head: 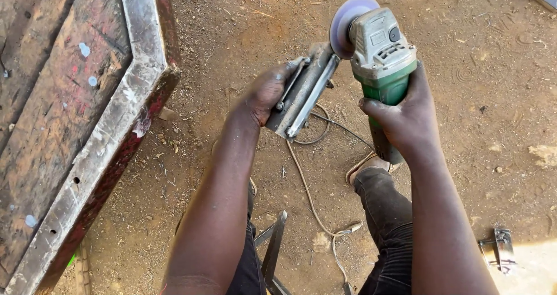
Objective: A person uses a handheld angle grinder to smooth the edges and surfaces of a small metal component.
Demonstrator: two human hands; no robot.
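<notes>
Two bare hands work above a dirt floor (476, 68), each with its grip clamped on one thing. One angle grinder (380, 63) sits in the right hand (406, 118), whose fingers wrap tight round the green plastic body; its head is a grey cast-metal housing, and one round, flat disc (348, 22) with a pale, dusty face stands at the far end, edge tilted toward the left. One metal piece (304, 94) is held in the left hand (267, 92), fingers closed over its left side: it is a short, flat-sided steel part, dull grey and scuffed, with a thin rod running along it, lying slanted from near-left to far-right so that its far end reaches just beside the disc; whether the two touch cannot be told. Both things hang in the middle of the scene, over the person's knees. One thin cord (307, 190) loops across the floor beneath them, toward the near edge. One large wooden panel (52, 115) edged with a worn, paint-flecked metal frame (125, 121) fills the left side, its boards rough and stained red-brown. One small metal bracket (502, 248) lies at the near right, and one dark angled steel bar (274, 248) stands between the legs. Earth is reddish, gritty, strewn with chips.
</notes>
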